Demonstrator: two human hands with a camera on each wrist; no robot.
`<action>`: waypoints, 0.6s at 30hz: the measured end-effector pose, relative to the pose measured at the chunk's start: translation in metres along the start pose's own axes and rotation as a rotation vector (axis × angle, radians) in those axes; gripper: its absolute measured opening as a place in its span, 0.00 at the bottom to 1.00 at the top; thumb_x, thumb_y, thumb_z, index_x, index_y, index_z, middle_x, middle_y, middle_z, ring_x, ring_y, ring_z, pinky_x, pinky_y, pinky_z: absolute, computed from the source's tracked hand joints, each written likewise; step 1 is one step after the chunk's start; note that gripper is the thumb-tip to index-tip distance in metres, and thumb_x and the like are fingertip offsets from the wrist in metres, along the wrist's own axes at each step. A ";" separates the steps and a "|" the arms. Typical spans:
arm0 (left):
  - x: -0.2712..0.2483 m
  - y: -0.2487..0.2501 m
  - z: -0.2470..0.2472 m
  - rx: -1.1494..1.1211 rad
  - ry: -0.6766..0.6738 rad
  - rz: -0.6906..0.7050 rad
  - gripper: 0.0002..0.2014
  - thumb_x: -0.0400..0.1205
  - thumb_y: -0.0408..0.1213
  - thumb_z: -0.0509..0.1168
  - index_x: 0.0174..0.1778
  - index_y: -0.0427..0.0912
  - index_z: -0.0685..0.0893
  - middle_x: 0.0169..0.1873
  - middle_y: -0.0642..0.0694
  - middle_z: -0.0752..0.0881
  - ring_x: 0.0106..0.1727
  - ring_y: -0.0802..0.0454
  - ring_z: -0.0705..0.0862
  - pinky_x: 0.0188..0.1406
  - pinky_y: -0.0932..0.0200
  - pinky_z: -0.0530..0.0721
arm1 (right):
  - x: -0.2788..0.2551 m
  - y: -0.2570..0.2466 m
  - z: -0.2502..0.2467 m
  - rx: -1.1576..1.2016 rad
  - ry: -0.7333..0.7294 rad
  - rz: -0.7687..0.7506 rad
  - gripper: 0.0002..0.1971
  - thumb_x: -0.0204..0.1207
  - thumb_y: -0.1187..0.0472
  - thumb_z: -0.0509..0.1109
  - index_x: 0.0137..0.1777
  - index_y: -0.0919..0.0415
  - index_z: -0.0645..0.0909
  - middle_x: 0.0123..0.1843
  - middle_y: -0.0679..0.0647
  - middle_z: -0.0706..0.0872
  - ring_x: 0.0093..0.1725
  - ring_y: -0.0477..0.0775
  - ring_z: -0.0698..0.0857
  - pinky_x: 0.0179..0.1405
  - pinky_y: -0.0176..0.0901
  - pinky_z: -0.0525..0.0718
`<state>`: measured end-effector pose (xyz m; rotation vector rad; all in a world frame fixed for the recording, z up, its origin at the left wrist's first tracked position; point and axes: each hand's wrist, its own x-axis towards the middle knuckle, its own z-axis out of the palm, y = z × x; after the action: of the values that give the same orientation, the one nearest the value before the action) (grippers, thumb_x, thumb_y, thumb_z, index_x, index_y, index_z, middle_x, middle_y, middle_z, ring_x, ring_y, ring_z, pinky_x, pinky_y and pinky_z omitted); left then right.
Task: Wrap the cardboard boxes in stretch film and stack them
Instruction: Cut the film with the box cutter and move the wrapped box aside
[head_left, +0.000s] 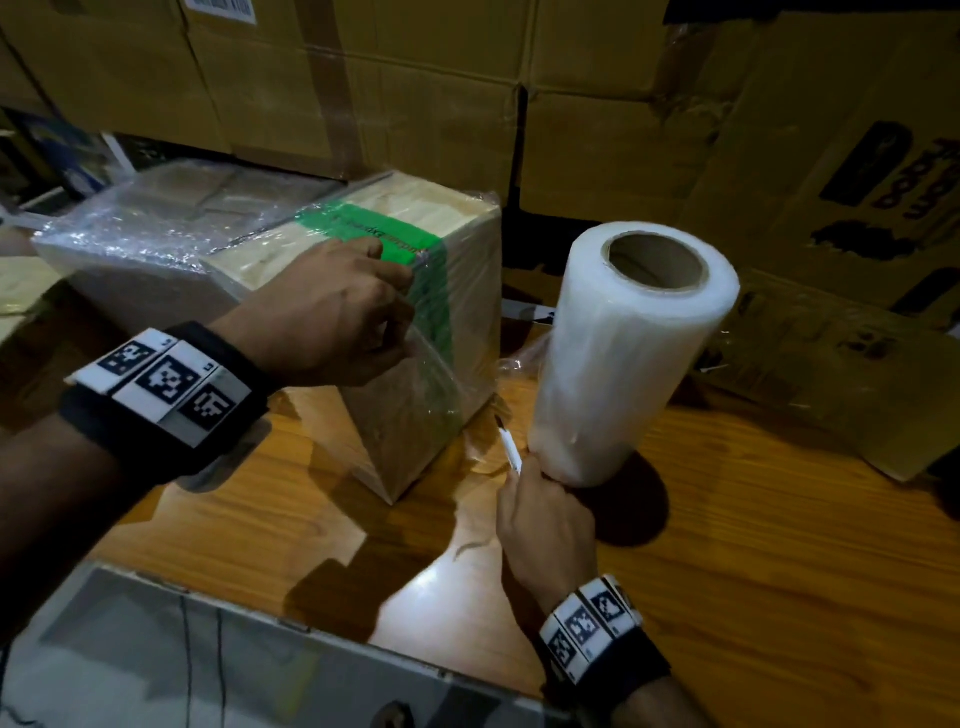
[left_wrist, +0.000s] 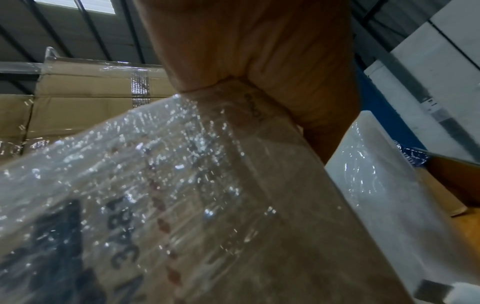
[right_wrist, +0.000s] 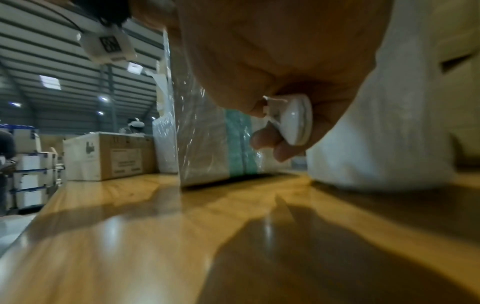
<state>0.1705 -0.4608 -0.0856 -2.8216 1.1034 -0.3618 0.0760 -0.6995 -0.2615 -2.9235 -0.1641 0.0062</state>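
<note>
Left hand (head_left: 322, 312) at centre pinching stretch film (head_left: 436, 364) against green-taped box (head_left: 472, 312), right hand (head_left: 545, 525) below curling fingers round white cutter (head_left: 510, 451), film roll (head_left: 623, 353) standing upright at right

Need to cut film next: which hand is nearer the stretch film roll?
Right. The right hand, gripping a white tool, is at the roll base; the left hand holds the green-taped box beside it.
</note>
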 end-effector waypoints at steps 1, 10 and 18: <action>0.000 0.000 0.001 0.015 -0.006 0.005 0.13 0.79 0.52 0.64 0.33 0.51 0.84 0.40 0.51 0.83 0.38 0.49 0.69 0.38 0.44 0.79 | 0.006 -0.003 0.000 0.022 0.041 0.010 0.12 0.93 0.53 0.56 0.60 0.57 0.79 0.47 0.52 0.87 0.39 0.52 0.88 0.33 0.44 0.88; -0.001 -0.004 0.003 0.047 -0.005 0.029 0.11 0.78 0.51 0.65 0.33 0.51 0.82 0.38 0.52 0.81 0.37 0.49 0.70 0.39 0.43 0.80 | 0.020 0.004 0.034 0.009 -0.077 0.081 0.13 0.92 0.52 0.56 0.66 0.57 0.78 0.55 0.52 0.89 0.49 0.53 0.89 0.35 0.42 0.81; -0.005 -0.016 -0.006 -0.007 0.026 0.064 0.10 0.75 0.45 0.74 0.32 0.55 0.80 0.37 0.51 0.80 0.34 0.50 0.67 0.38 0.44 0.77 | -0.004 0.019 0.041 0.052 -0.162 0.087 0.17 0.92 0.51 0.54 0.73 0.57 0.74 0.54 0.51 0.88 0.47 0.50 0.86 0.38 0.42 0.84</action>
<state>0.1757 -0.4456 -0.0781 -2.7873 1.1985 -0.3914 0.0736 -0.7096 -0.3054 -2.8742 -0.0614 0.2567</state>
